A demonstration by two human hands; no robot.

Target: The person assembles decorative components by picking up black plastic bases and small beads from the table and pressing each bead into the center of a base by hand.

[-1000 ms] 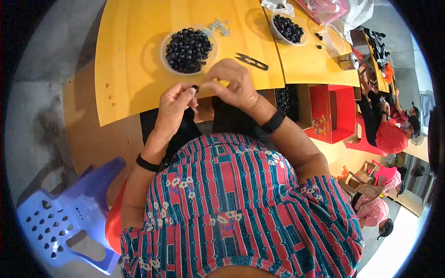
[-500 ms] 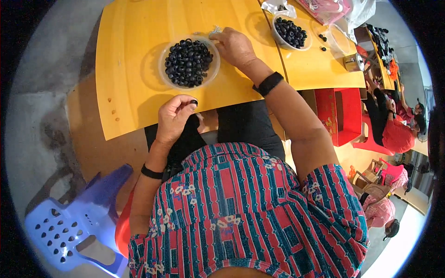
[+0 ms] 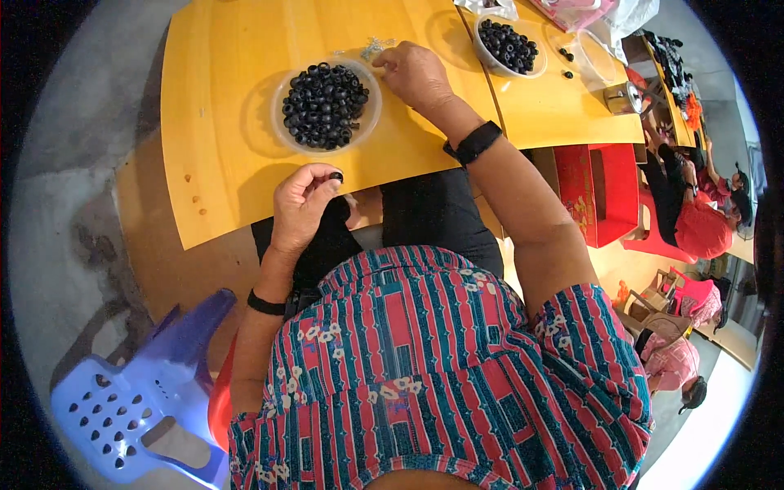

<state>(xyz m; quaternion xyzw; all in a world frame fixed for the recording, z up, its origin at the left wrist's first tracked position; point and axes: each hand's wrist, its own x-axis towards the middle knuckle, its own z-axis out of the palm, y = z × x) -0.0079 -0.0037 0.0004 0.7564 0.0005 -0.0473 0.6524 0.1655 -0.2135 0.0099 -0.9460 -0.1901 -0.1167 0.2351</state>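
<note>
My left hand [image 3: 304, 206] is at the table's near edge, pinching a small black ring-shaped piece [image 3: 336, 176] between thumb and forefinger. Just beyond it stands a clear round plastic bowl [image 3: 376, 113] with a heap of small black hollow pieces [image 3: 325, 106]. My right hand [image 3: 416, 77] reaches past the bowl's right side, its fingers bent down to the tabletop. Its fingertips are beside a scatter of tiny silvery pieces [image 3: 374, 46]. The fingers look closed together, and anything between them is hidden.
A second clear bowl [image 3: 483, 59] of black pieces stands on the adjoining yellow table [image 3: 539, 110], near a clear lid [image 3: 596, 55] and metal tin [image 3: 622, 98]. Below is a red box [image 3: 612, 196]. A blue plastic stool [image 3: 122, 416] stands left. Other people [image 3: 704, 229] sit far right.
The view has shifted slightly. My right hand has moved a little away from the bowl, and more of the silvery pieces show. My left hand keeps its pinch on the black ring-shaped piece.
</note>
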